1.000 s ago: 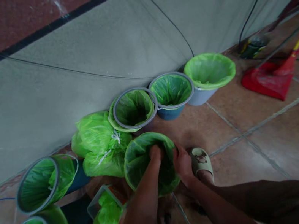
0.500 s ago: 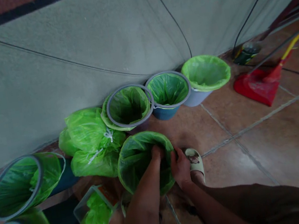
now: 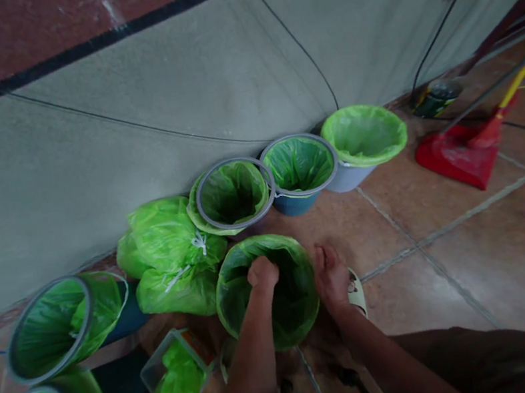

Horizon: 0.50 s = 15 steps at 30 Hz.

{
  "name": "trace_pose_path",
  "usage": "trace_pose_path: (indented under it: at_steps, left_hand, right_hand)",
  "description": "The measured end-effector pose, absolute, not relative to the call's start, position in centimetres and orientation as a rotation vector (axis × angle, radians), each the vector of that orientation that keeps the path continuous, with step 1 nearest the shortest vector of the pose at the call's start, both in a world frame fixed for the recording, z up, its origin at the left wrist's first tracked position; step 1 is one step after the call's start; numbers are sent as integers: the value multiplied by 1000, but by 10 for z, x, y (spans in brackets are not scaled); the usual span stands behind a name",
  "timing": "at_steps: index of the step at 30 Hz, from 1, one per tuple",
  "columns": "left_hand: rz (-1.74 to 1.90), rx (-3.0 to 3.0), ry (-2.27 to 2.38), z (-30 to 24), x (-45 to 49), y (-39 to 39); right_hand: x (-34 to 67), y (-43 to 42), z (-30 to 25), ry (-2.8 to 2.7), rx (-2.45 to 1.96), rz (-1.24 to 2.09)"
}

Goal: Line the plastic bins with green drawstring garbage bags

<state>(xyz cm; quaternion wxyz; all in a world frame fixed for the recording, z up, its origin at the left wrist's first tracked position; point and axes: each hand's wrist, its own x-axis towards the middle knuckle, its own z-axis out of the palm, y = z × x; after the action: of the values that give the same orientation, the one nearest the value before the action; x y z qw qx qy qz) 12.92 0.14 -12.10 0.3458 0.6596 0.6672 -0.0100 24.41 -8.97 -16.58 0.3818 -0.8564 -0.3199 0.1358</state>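
In the head view, a bin lined with a thin green bag [image 3: 298,254] stands on the floor between my feet. My left hand [image 3: 262,272] is inside its mouth, closed like a fist near the liner's far left side. Whatever its fingers may hold is hidden under the hand. My right hand [image 3: 331,274] hovers just beyond the bin's right rim, fingers loosely curled and a little apart, holding nothing that I can see. The liner is folded out over the rim all round.
Three more lined bins, a grey-rimmed bin [image 3: 241,222], a blue bin [image 3: 297,202] and a pale bin [image 3: 353,175], line the wall. Left are tied green bags [image 3: 162,234], a tipped bin [image 3: 59,368] and a clear box [image 3: 152,378]. A red dustpan [image 3: 460,151] lies right.
My left hand has risen from deeper in the bin and shifted left. My right hand has come off the rim, slightly to the right. The view has tilted up a little.
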Motion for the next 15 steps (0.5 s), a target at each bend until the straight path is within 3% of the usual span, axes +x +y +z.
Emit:
trace_pose_path:
  at_steps: [3, 6, 10, 15]
  left_hand:
    - [52, 1965, 1692, -119, 139, 27]
    - [213, 2352, 1369, -117, 141, 43]
    - [-87, 2567, 1078, -129, 132, 61]
    - [-305, 2562, 1157, -140, 117, 77]
  right_hand:
    - [252, -63, -158, -1054, -2151, 384]
    - [250, -42, -157, -1321, -2165, 544]
    - [246, -36, -165, -1479, -2345, 803]
    - [247, -40, -170, -1520, -2416, 862]
